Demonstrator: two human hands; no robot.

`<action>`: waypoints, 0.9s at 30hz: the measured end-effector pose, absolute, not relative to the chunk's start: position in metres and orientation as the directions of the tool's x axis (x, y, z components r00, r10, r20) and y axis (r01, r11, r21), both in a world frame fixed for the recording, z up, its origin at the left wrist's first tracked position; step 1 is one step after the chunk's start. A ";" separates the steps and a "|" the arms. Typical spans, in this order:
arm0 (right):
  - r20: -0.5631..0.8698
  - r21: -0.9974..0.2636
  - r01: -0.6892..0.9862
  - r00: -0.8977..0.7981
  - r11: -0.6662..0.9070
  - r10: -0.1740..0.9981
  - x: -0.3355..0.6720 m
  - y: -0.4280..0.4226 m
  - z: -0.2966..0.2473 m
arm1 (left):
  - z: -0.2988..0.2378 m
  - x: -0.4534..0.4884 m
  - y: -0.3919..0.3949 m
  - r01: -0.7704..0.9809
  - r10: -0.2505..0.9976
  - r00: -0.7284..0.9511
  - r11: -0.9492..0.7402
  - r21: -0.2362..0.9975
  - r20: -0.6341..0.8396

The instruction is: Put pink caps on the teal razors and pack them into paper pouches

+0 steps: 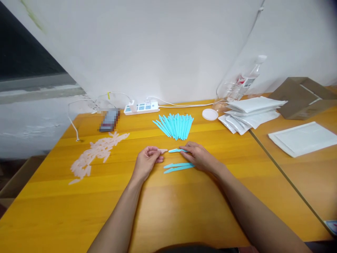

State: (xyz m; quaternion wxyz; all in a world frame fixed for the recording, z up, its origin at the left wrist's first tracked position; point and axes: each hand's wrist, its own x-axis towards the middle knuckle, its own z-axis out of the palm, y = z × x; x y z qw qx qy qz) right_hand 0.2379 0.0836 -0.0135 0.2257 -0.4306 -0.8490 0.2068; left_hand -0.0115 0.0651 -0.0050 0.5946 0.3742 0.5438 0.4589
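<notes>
My left hand (149,160) pinches a pale pinkish blade cap (163,151) between thumb and fingers, its narrow end pointing right. Facing it, a light-blue eyebrow razor (176,150) is gripped in my right hand (198,154). The razor's tip and the cap are close together with a small gap between them. Just below, two more blue razors (177,169) lie on the table, their right ends partly under my right hand. Beyond my hands a fanned pile of blue razors (177,125) rests on the wood. A loose heap of pale caps (94,154) spreads out at the left.
Along the wall are a phone (109,119), a white power strip (141,108) with cables and a round white lid (210,114). Stacked white packets (252,110), a plastic bottle (246,80), an open cardboard box (302,98) and a single packet (302,138) occupy the right.
</notes>
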 end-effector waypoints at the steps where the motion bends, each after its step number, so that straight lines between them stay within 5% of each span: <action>1: 0.207 -0.542 0.638 -0.530 0.547 0.823 0.237 0.083 -0.013 | -0.006 -0.011 0.065 -0.133 0.953 -0.020 0.299 0.945 -0.304; 27: 0.213 -0.573 0.622 -0.515 0.533 0.830 0.239 0.081 -0.011 | -0.007 -0.012 0.062 -0.149 0.943 -0.061 0.316 0.937 -0.328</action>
